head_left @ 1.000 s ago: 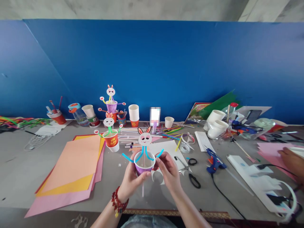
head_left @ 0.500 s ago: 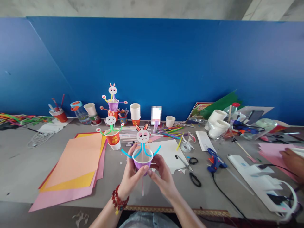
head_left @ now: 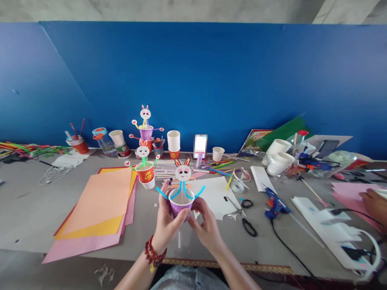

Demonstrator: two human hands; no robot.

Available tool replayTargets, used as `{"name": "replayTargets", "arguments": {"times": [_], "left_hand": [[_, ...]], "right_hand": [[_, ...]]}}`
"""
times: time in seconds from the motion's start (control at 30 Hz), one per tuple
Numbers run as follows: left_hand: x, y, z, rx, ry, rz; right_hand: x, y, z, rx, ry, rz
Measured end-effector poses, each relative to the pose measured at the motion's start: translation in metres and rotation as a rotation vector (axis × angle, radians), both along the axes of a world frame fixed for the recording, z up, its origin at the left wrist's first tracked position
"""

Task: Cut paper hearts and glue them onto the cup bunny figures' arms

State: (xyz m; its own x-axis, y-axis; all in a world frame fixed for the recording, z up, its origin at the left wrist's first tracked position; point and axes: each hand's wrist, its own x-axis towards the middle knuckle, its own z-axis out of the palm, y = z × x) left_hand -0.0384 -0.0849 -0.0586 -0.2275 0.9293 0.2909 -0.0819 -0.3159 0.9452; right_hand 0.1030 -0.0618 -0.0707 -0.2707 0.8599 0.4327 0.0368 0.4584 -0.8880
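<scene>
In front of me is a purple paper cup puppet [head_left: 180,209]. A rabbit face [head_left: 183,173] of white paper rises above its rim on blue strips, with more blue strips bent out at both sides as arms. A pale straw [head_left: 179,238] runs down through the cup and sticks out below. My left hand [head_left: 168,215] wraps round the cup's left side, thumb across the front. The fingers of my right hand [head_left: 205,223] are closed against its lower right side; their tips are partly hidden. A red cup puppet [head_left: 145,173] with green arms stands beyond my left hand.
Sheets of coloured paper [head_left: 99,201] lie at left. Scissors [head_left: 246,221], tape [head_left: 238,186], a blue glue gun [head_left: 275,203] and a white power strip [head_left: 320,229] are at right. Another person's hand [head_left: 373,205] is at the far right. A taller rabbit puppet [head_left: 146,132] stands behind.
Both hands still hold the purple cup puppet, which is tilted slightly differently, its straw's lower end a little further left. The whole view has shifted slightly.
</scene>
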Motion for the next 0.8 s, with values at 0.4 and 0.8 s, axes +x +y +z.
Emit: {"name": "replayTargets", "arguments": {"times": [0.4,0.8], "left_hand": [[-0.0009,0.0016,0.0064,-0.002,-0.018,-0.127],[-0.0092,0.0047,0.0023,-0.041,-0.006,-0.114]], "right_hand": [[0.0068,0.0017,-0.0033,0.046,-0.061,-0.023],[0.0094,0.0038,-0.0071,0.022,-0.098,0.013]]}}
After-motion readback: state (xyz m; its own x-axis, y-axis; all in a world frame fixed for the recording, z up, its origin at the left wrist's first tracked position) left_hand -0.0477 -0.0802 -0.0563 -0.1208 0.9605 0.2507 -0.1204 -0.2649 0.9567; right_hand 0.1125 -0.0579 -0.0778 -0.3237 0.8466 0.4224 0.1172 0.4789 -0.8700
